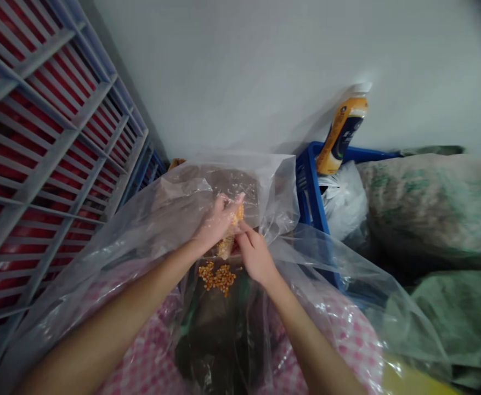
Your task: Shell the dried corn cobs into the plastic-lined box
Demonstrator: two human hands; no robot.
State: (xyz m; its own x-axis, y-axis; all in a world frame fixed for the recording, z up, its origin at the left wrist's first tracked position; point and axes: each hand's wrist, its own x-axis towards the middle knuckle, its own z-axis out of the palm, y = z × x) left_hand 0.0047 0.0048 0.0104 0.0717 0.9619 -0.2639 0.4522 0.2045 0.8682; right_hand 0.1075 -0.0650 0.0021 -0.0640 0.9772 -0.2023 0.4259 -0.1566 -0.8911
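Note:
My left hand [216, 222] is wrapped round a corn cob [228, 241] with yellow kernels, held upright over a big clear plastic bag [141, 230]. My right hand [254, 253] is closed on the cob's lower side, fingers pinched against it just below the left hand. A small heap of loose yellow kernels [218, 277] lies in the bag right under the cob. The bag is spread across my lap, over pink checked cloth [150, 356].
Stacked grey-blue slatted crates [51, 148] with red contents rise on the left. A blue crate [310, 186] at the right holds a yellow-and-black bottle [343, 131] and a white bag. Green woven sacks [429, 203] fill the right side. A white wall stands behind.

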